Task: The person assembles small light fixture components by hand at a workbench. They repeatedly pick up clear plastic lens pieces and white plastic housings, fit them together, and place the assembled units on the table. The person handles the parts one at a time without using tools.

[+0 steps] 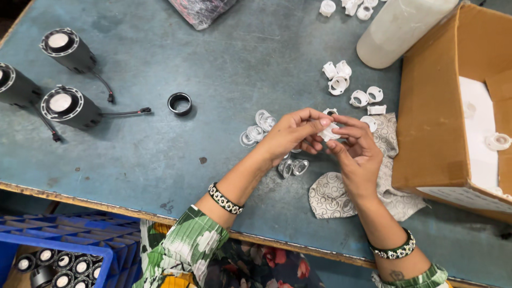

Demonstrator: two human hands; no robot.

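Blue-grey bench (213, 64), worn edge. We see left hand (293, 133) and right hand (356, 152) pinching small white plastic ring (329, 132) together above bench; clear lenses (257, 128) just beside, cardboard box (432, 117) at right.

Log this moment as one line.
left hand: gripping white plastic part | right hand: gripping same part | over blue table, above patterned cloth

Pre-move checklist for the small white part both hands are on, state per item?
1. Left hand on the white holder: ok, fingertips pinch it.
2. Right hand on the same piece: ok.
3. Holder seated on its mate: cannot tell, fingers hide it.
4. Clear lenses in reach: ok, loose beside the left hand.
5. Spare white holders in reach: ok, on the table.
6. Patterned cloth under the right wrist: ok, flat.
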